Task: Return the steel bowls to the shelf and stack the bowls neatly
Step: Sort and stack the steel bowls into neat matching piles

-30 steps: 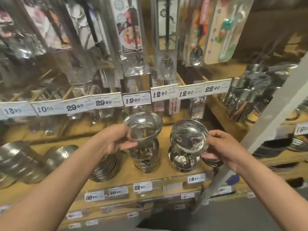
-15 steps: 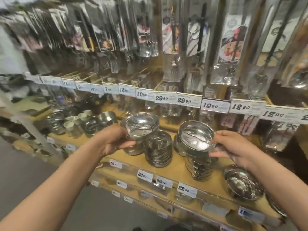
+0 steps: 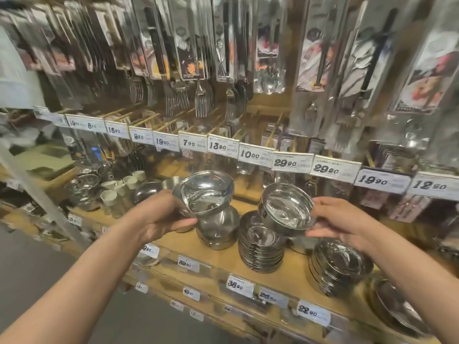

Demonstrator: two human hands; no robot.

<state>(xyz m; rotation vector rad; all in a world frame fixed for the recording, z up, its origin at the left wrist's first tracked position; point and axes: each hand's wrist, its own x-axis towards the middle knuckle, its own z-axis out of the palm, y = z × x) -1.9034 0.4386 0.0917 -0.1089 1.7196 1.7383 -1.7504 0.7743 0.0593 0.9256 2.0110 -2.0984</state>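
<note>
Left hand (image 3: 159, 219) gripping steel bowl (image 3: 207, 194), right hand (image 3: 340, 222) gripping second bowl (image 3: 285, 211)

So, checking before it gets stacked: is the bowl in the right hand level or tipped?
Tipped. The bowl in the right hand shows its shiny inside facing the camera, above the stack.

On the shelf (image 3: 285, 271), one bowl stack (image 3: 260, 247) stands between two others (cutlery packs (image 3: 198, 58) hang above).
</note>
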